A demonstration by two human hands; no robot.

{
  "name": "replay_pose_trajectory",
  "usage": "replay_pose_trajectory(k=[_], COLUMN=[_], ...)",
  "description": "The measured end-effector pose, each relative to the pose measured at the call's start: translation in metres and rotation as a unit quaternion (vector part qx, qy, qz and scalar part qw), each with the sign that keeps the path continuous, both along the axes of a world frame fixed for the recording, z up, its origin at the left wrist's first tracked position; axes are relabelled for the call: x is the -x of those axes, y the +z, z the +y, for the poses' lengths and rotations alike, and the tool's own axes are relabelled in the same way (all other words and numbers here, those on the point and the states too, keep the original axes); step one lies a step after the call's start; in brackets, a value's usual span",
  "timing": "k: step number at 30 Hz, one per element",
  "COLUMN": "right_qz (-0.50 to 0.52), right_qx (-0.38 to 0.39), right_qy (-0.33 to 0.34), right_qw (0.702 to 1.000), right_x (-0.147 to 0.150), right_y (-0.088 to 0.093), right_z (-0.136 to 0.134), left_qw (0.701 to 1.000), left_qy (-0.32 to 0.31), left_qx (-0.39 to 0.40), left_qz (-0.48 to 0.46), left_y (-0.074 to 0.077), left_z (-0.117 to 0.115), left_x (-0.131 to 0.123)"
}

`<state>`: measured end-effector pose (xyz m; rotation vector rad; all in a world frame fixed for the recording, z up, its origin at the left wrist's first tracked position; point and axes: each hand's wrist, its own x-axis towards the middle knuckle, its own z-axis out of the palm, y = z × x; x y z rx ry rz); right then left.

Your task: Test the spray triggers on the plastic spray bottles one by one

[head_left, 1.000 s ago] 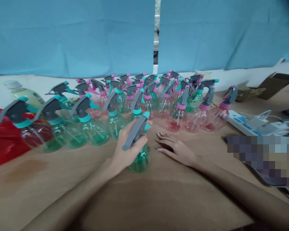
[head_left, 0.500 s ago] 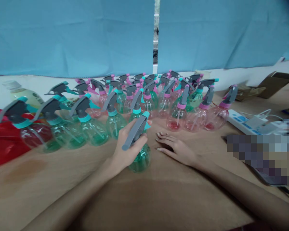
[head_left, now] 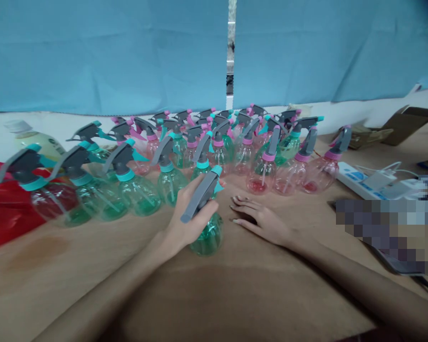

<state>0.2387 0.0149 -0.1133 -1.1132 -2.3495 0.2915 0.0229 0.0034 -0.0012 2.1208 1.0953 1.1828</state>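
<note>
One left hand (head_left: 187, 218) wraps the neck of one green spray bottle (head_left: 207, 241); one right hand (head_left: 271, 224), empty, lies loosely spread on one table (head_left: 217, 299), near three front pink-collared bottles (head_left: 259, 179).

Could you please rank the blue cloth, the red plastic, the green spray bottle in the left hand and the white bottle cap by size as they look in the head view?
Largest first:
1. Blue cloth
2. Red plastic and green spray bottle: unsure; the left hand partly hides the bottle
3. White bottle cap
</note>
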Motion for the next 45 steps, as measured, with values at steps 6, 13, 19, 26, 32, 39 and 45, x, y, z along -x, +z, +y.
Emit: replay_pose_trajectory(k=[6, 13, 19, 26, 32, 39, 45], right_qz=[-0.002, 0.005, -0.002, 0.0, 0.013, 0.053, 0.067], right_qx=[-0.002, -0.004, -0.003, 0.0, 0.007, 0.037, -0.017], right_qy=[-0.002, -0.001, -0.002, 0.0, 0.017, -0.019, -0.085], right_qw=[1.0, 1.0, 1.0, 1.0, 1.0, 0.998, 0.994], right_x=[0.0, 0.0, 0.001, 0.001, 0.0, 0.004, 0.014], right_y=[0.001, -0.002, -0.001, 0.001, 0.007, 0.039, 0.056], right_z=[0.0, 0.0, 0.0, 0.0, -0.002, -0.026, -0.034], left_qw=[1.0, 1.0, 1.0, 1.0, 0.999, 0.999, 0.997], left_qy=[-0.012, -0.013, -0.01, 0.01, 0.044, 0.016, 0.017], left_qx=[-0.003, -0.023, -0.006, 0.015, -0.001, 0.0, -0.059], left_qz=[0.013, 0.013, 0.005, -0.012, -0.008, -0.045, -0.056], left_y=[0.0, 0.0, 0.002, -0.005, -0.009, -0.014, -0.017], left_z=[0.001, 0.001, 0.0, -0.001, 0.001, 0.016, 0.034], left_x=[0.002, 0.002, 0.001, 0.0, -0.004, -0.021, -0.057])
